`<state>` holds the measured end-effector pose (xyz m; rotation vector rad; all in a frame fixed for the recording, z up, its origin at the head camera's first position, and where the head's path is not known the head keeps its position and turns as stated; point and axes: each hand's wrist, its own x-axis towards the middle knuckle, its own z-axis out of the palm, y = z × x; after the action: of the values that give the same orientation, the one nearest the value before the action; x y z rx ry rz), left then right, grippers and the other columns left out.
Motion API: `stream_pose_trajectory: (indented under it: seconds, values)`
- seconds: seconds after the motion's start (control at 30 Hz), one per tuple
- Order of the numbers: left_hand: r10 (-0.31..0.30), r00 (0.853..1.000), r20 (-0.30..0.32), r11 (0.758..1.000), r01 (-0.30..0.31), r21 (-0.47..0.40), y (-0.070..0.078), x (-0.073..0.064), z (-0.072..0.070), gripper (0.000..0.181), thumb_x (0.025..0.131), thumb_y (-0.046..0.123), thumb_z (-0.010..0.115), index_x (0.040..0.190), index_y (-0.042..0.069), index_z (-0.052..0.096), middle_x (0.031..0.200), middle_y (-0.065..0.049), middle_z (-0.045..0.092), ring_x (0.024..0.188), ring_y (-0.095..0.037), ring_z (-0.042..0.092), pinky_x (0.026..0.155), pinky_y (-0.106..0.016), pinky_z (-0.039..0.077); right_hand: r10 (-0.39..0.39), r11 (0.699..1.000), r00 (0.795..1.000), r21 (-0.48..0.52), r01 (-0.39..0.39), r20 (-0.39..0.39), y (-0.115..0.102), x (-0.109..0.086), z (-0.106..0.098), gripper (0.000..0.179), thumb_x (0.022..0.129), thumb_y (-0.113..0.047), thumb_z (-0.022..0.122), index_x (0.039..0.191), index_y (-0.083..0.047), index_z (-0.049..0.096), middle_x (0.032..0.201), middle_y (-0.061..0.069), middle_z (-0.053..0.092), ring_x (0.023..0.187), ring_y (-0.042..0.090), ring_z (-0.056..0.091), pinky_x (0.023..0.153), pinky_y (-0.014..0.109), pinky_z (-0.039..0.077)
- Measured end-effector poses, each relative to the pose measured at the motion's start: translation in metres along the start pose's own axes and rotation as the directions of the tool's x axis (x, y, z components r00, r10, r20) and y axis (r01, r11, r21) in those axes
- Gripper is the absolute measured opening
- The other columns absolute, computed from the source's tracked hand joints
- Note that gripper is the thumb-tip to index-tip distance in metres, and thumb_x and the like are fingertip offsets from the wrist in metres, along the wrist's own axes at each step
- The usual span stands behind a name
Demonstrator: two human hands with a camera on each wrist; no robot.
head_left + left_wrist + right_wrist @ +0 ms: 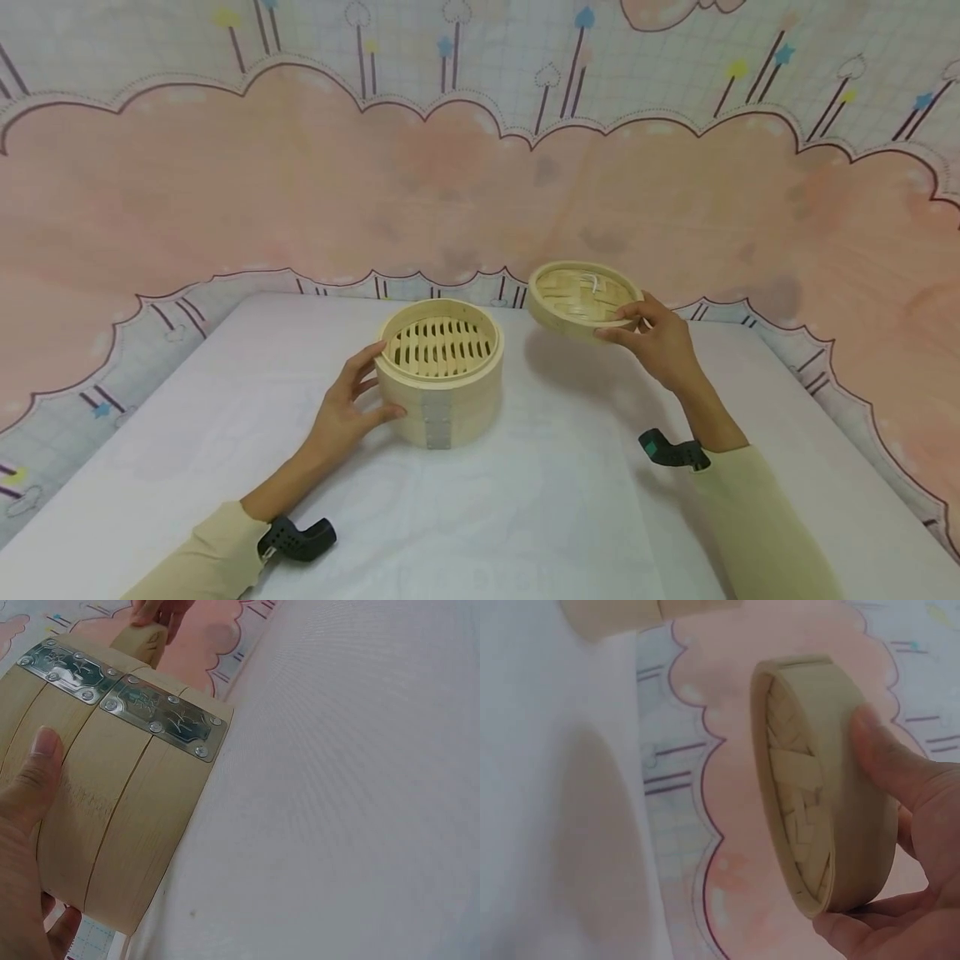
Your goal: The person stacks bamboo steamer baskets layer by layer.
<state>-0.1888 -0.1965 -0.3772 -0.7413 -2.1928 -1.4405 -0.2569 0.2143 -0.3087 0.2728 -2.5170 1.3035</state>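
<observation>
A round bamboo steamer (476,408) stands on the white table, its slatted inside rack (442,346) showing from above. My left hand (341,417) grips its left side, thumb on the front wall and fingers round the far side. Two riveted metal plates (161,716) join the steamer's bands in the left wrist view. Off to the right, my right hand (660,337) holds the woven bamboo lid (570,292) by its right edge, tilted and raised above the table. The right wrist view shows the thumb pressed on the lid's rim (855,802), with fingers below.
A white cloth (540,508) covers the table. Behind it hangs a pink and white patterned backdrop (450,192) that reaches round both sides. Each wrist wears a black camera mount (300,540), close over the tabletop.
</observation>
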Motion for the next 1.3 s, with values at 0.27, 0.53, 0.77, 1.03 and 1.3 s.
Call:
stream_pose_trajectory:
  seconds: [0.27, 0.53, 0.77, 1.03, 1.3]
  values:
    - [-0.001, 1.0, -0.017, 1.0, 0.001, 0.011, 0.003, -0.003, 0.003, 0.091, 0.066, -0.013, 0.079, 0.142, 0.0, 0.031, 0.147, -0.021, 0.034, 0.129, -0.007, 0.038, 0.101, -0.024, 0.043, -0.069, 0.996, 0.997, 0.063, 0.068, 0.02, -0.009, 0.006, 0.012, 0.042, 0.078, -0.032, 0.081, 0.099, 0.0, 0.063, 0.148, 0.014, 0.038, 0.135, 0.032, 0.033, 0.107, 0.051, 0.036]
    - [-0.022, 1.0, -0.017, 0.999, 0.023, 0.036, 0.008, -0.007, 0.004, 0.091, 0.067, -0.012, 0.079, 0.143, 0.0, 0.03, 0.147, -0.02, 0.034, 0.129, -0.033, 0.039, 0.101, -0.023, 0.042, -0.085, 0.989, 0.995, 0.124, 0.079, 0.046, -0.024, 0.011, 0.019, 0.039, 0.077, -0.028, 0.081, 0.098, -0.001, 0.064, 0.149, 0.01, 0.036, 0.134, 0.028, 0.035, 0.106, 0.046, 0.039]
    - [-0.025, 0.999, -0.023, 0.999, 0.026, 0.039, 0.012, -0.01, 0.007, 0.091, 0.066, -0.012, 0.079, 0.143, 0.0, 0.031, 0.147, -0.02, 0.034, 0.128, -0.036, 0.039, 0.101, -0.023, 0.042, -0.132, 0.979, 0.988, 0.165, 0.117, 0.082, -0.038, 0.011, 0.031, 0.034, 0.078, -0.023, 0.081, 0.096, 0.0, 0.064, 0.148, 0.011, 0.038, 0.134, 0.027, 0.035, 0.109, 0.044, 0.035]
    - [-0.014, 0.999, -0.032, 0.999, 0.016, 0.041, 0.014, -0.013, 0.01, 0.092, 0.065, -0.012, 0.079, 0.142, 0.0, 0.031, 0.147, -0.02, 0.035, 0.129, -0.009, 0.038, 0.101, -0.024, 0.043, -0.171, 0.972, 0.981, 0.18, 0.153, 0.089, -0.045, 0.007, 0.036, 0.032, 0.078, -0.022, 0.082, 0.094, -0.001, 0.064, 0.147, 0.007, 0.041, 0.135, 0.025, 0.034, 0.111, 0.047, 0.032]
    - [-0.026, 0.999, -0.036, 0.997, 0.029, 0.072, 0.02, -0.015, 0.012, 0.091, 0.065, -0.012, 0.079, 0.142, -0.001, 0.031, 0.146, -0.021, 0.035, 0.128, -0.035, 0.04, 0.101, -0.034, 0.045, -0.168, 0.962, 0.98, 0.234, 0.14, 0.108, -0.049, 0.007, 0.039, 0.032, 0.077, -0.019, 0.082, 0.094, 0.001, 0.065, 0.145, 0.009, 0.042, 0.134, 0.024, 0.035, 0.11, 0.044, 0.033]
